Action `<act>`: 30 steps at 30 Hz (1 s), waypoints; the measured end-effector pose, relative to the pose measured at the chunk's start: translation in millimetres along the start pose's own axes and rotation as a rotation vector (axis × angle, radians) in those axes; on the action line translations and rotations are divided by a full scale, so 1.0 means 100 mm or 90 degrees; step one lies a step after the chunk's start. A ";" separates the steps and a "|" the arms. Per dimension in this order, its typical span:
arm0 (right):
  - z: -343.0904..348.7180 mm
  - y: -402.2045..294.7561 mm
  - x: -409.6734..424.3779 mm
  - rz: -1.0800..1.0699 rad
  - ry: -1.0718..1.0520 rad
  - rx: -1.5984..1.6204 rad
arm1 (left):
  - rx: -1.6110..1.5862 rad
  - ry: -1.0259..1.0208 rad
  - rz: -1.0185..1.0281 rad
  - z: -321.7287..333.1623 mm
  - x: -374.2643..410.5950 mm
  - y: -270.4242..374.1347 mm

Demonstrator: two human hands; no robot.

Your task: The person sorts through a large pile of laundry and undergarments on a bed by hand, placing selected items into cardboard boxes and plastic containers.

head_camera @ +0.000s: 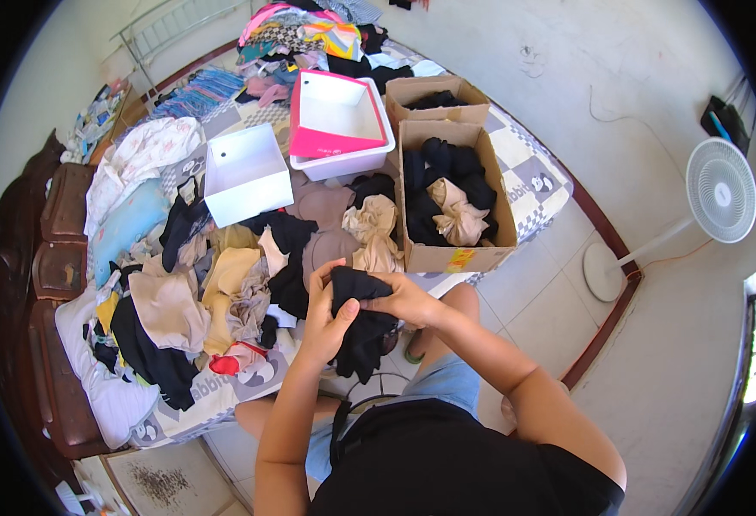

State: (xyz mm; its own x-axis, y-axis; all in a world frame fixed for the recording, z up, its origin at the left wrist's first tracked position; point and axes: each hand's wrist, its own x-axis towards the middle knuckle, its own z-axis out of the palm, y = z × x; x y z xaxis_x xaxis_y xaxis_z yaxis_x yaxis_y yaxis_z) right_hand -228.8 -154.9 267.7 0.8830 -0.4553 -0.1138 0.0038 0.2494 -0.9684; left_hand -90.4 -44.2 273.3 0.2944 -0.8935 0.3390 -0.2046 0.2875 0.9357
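Both hands hold a black cloth garment point(360, 342) in front of my lap; its loose lower part hangs down. My left hand point(326, 316) grips its left edge, with the thumb across the front. On the other side my right hand point(410, 300) grasps the upper right part, some fingers hidden in the fabric. Just beyond lie beige bundled garments point(378, 248) and brown moulded bra cups point(329, 248) on the bed. A cardboard box point(452, 259) to the upper right holds black clothing point(420, 222) and a beige rolled garment point(458, 213).
A white box point(249, 171) and a pink-rimmed box point(336, 143) in a white bin point(345, 169) stand among clothes on the bed. Behind is another cardboard box point(439, 87). Mixed garments point(171, 309) heap at left. A pedestal fan point(721, 192) stands right.
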 end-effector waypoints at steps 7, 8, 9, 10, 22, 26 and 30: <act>-0.91 -0.26 0.31 -0.036 0.280 0.231 | 0.277 0.062 -0.045 -0.10 0.12 -0.92; -1.07 -0.32 0.41 -0.082 0.313 0.261 | 0.325 0.032 -0.068 -0.09 0.10 -1.08; -1.21 -0.40 0.53 -0.129 0.343 0.292 | 0.354 0.019 -0.087 -0.09 0.06 -1.31; -1.35 -0.57 0.63 -0.148 0.379 0.292 | 0.429 0.010 -0.102 -0.08 0.00 -1.56; -3.37 -1.85 2.54 -0.384 0.447 0.211 | 0.753 -0.080 -0.166 -0.01 -0.12 -2.47; -4.58 -1.34 3.12 -0.174 0.835 -0.262 | 0.721 -0.100 -0.171 0.08 -0.08 -2.63; -4.41 -0.71 3.44 -0.217 0.712 -0.835 | 0.708 -0.094 -0.200 0.00 -0.15 -2.65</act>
State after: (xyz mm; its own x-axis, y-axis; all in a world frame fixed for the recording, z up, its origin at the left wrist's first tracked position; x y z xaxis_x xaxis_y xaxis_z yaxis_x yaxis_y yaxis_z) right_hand -132.5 -706.2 199.5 0.2036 -0.7922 0.5753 -0.7412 -0.5086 -0.4382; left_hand -40.4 -106.7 20.3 0.3804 -0.9245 0.0241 -0.8698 -0.3488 0.3489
